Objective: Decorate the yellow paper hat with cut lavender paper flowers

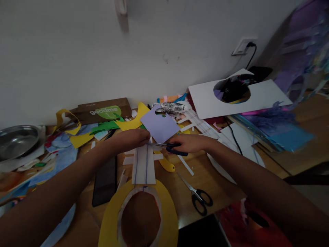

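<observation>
My left hand (140, 137) is closed, pinching the upper end of a white paper strip (142, 169) marked with two purple lines. Short side tabs stick out of this strip, and its lower end meets a yellow paper ring (109, 219) with a white inner rim. In my right hand (189, 142) is a pair of scissors (177, 151) with dark handles. Their blades point left, at the strip close to my left fingertips; whether they are parted is too small to tell. Just beyond both hands lies a lilac paper sheet (160, 127) with a cut hole.
Another pair of scissors (199, 199) with black handles lies at the front right. A dark phone-like slab (104, 187) rests left of the strip. Further off are a metal bowl (17, 142), a brown "goodme" box (102, 111) and a white board (205, 99) with a round hole.
</observation>
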The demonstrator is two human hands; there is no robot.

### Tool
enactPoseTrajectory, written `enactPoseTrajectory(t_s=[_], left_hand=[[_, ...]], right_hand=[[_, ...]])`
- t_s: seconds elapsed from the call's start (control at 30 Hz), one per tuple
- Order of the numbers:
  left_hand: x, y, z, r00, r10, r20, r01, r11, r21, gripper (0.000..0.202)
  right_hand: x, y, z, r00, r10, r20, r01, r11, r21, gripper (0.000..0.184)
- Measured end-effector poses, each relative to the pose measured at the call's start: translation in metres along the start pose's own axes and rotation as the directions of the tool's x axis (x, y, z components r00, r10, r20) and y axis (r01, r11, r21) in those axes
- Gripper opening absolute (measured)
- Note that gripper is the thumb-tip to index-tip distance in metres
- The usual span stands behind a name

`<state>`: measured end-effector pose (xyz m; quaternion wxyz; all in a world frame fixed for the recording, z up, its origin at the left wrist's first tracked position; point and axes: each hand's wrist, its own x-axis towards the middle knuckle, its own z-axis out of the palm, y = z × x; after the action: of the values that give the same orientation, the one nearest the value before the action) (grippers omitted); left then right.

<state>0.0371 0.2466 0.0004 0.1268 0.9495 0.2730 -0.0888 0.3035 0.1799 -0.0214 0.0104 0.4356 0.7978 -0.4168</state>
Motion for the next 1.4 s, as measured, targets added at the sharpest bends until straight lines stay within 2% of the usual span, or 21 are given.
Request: enactPoseTrajectory(t_s=[0.43, 0.6, 0.87, 1.17, 1.4], left_hand=[[-0.001, 0.000, 0.001, 1.000, -0.016, -0.003, 0.016, 1.000, 0.012, 0.019], [-0.003, 0.005, -0.003, 0.999, -0.034, 0.014, 0.033, 0.999, 0.020, 0.019], [-0.001, 0.012, -0.008, 0.997, -0.068, 0.038, 0.067, 0.997, 0.036, 0.018], [-0.001, 0.014, -0.009, 0.995, -0.086, 0.048, 0.083, 0.995, 0.046, 0.016], [-0.001, 0.011, -0.006, 0.997, -0.072, 0.037, 0.070, 0.997, 0.031, 0.019]], right_hand=[[-0.002, 0.002, -0.003, 0.999, -0.028, 0.017, 0.028, 0.999, -0.020, 0.022], [-0.002, 0.004, -0.002, 1.000, -0.028, 0.006, 0.028, 0.999, -0.031, 0.026], [-0.002, 0.004, -0.002, 1.000, -0.017, 0.009, 0.018, 0.999, -0.040, 0.023], [-0.002, 0.006, -0.002, 1.000, 0.010, -0.005, -0.010, 0.999, -0.047, 0.025], [-0.001, 0.007, -0.002, 1.000, 0.006, 0.029, -0.006, 1.000, 0.000, 0.029]])
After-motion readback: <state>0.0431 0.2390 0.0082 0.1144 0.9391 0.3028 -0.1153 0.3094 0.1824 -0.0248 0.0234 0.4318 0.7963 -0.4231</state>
